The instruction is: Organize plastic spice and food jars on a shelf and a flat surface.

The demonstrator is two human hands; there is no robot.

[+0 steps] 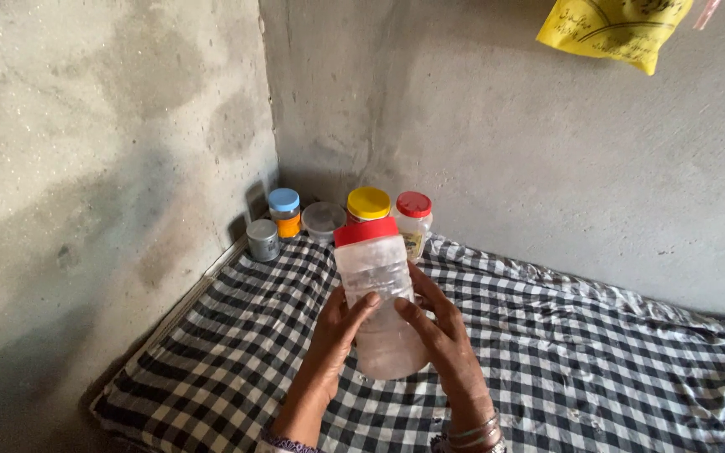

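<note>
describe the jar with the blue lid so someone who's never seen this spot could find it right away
Look to the corner where the two bare concrete walls meet, at the far edge of the black-and-white checked cloth. A row of small containers stands there; the blue-lidded jar is second from the left, between a short metal tin and a clear tub. It alone has a light blue lid and orange contents.

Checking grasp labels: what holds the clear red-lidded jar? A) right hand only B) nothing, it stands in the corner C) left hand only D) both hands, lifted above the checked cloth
D: the left hand and right hand both grip the clear jar from either side, above the checked cloth.
</note>
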